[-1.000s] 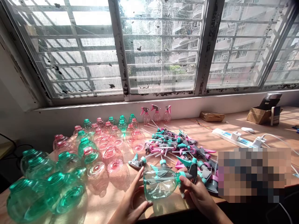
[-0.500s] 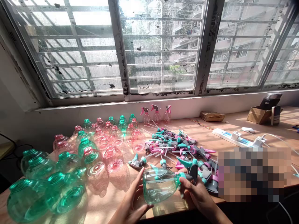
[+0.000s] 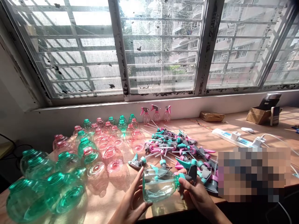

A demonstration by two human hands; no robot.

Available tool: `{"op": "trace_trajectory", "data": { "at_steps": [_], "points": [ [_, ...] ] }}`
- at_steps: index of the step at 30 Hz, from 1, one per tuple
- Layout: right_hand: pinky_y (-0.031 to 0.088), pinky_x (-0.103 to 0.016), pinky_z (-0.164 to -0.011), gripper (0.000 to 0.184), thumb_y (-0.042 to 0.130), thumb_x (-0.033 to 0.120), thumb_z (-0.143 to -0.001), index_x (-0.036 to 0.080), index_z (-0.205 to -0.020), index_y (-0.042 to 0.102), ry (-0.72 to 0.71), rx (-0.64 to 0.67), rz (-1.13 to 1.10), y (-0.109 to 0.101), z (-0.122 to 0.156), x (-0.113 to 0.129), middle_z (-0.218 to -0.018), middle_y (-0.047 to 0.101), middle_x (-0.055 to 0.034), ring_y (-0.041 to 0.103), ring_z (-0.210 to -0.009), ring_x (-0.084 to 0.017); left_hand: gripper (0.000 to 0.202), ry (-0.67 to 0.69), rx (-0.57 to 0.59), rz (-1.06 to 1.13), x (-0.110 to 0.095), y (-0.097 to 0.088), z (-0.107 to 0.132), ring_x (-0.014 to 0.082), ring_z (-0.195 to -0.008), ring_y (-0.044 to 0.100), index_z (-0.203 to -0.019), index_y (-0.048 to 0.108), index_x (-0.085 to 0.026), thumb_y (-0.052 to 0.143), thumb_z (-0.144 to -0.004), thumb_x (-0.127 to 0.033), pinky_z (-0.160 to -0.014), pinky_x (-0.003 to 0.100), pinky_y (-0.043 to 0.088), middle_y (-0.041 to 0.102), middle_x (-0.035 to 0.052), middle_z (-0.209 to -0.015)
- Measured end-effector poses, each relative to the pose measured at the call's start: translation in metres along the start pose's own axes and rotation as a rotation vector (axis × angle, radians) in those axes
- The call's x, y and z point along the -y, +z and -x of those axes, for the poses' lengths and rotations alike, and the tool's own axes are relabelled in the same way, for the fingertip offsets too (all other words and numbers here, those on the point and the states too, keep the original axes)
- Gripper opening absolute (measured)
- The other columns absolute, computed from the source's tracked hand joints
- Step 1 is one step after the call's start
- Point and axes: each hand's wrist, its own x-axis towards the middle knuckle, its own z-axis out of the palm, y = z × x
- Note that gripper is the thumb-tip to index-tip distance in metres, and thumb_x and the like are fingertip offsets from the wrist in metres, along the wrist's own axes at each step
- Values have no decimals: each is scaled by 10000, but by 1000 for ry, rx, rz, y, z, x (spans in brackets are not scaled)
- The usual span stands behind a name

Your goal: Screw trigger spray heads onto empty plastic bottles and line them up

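Green spray bottle (image 3: 158, 189) lies on its side in the air between both hands, above the near edge of the table (image 3: 235, 123), its base to the left and its neck to the right. The left hand (image 3: 133, 199) cups the base, thumb below and forefinger stretched along the far side. The right hand (image 3: 196, 189) pinches the teal collar (image 3: 181, 178) at the neck between thumb and fingers, with the dark sprayer head pointing away to the right; how tightly the collar is screwed on, I cannot tell. A pale tube runs inside the clear body.

Just beyond the bottle, a loose sprayer (image 3: 137, 161) with a teal trigger lies near the left fingertips, and behind it spreads a heap of sprayers (image 3: 174, 144) in grey, teal and pink, their tubes sticking out at all angles. To the left, green bottles (image 3: 56, 193) and pink bottles (image 3: 113, 158) stand upright with open necks. Three pink spray bottles (image 3: 157, 117) with their heads on stand by the wall. Farther right are a white power strip (image 3: 231, 137) with plugs in it, a flat brown package (image 3: 212, 117) and a small carton (image 3: 258, 115). Barred windows (image 3: 161, 53) fill the background.
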Motion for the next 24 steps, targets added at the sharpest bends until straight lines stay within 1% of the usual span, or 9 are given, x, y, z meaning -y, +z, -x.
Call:
{"op": "trace_trajectory", "data": {
  "at_steps": [3,5,8,11,14,16,18,20,24],
  "points": [
    [467,-278,-522,385,836,544,-867,196,-952,694,-13,11,7,-2,0,-1,-533,693,30,619,-466,-161,941,-23,25,60,-5,2,1,348,-1553,404,-1670,126,-487,744,-961,-504,-1273,451,358,395,18,-1722],
    [463,-275,-521,397,836,550,-866,197,-979,692,4,18,15,-2,0,-2,-554,707,25,624,-474,-163,913,-29,17,77,-9,2,2,354,-1578,361,-1675,152,-462,720,-964,-538,-1287,458,331,379,13,-1732],
    [458,-276,-540,392,832,547,-869,194,-974,699,7,24,13,-3,-1,-3,-546,703,28,615,-474,-157,876,-59,22,80,-12,2,3,364,-1570,378,-1674,196,-446,711,-971,-536,-1282,482,340,421,21,-1713],
    [418,-262,-538,363,823,535,-878,194,-897,699,-14,14,-21,-1,-1,-3,-531,673,41,583,-465,-133,858,-47,44,48,-9,0,2,356,-1543,432,-1651,216,-511,744,-977,-458,-1271,487,363,425,0,-1711],
    [372,-247,-514,366,830,535,-871,197,-924,699,-9,-3,-46,1,0,-2,-548,653,53,548,-464,-116,806,10,94,34,1,-3,1,326,-1528,462,-1614,235,-594,726,-1005,-398,-1263,471,382,418,-39,-1712],
    [357,-243,-503,386,843,545,-853,201,-942,692,1,-16,-50,2,0,-1,-547,645,57,535,-458,-112,805,25,110,68,7,-4,0,315,-1529,461,-1608,230,-608,717,-1015,-367,-1263,468,386,410,-48,-1715],
    [350,-241,-491,406,846,563,-843,202,-943,690,7,-21,-49,2,1,0,-548,644,54,539,-455,-117,839,36,117,93,12,-6,0,317,-1542,441,-1614,211,-604,731,-1008,-347,-1267,470,382,389,-51,-1725],
    [359,-242,-492,406,841,569,-847,201,-931,692,6,-13,-41,2,1,0,-552,644,49,549,-462,-122,877,45,136,107,13,-7,0,333,-1552,423,-1627,192,-583,751,-992,-353,-1276,486,368,377,-42,-1733],
    [377,-240,-499,393,847,555,-849,197,-904,693,11,2,-44,2,0,-1,-548,637,48,547,-468,-122,866,26,169,101,5,-6,0,360,-1557,412,-1639,217,-541,759,-983,-377,-1301,525,312,409,-15,-1720]
  ]
}}
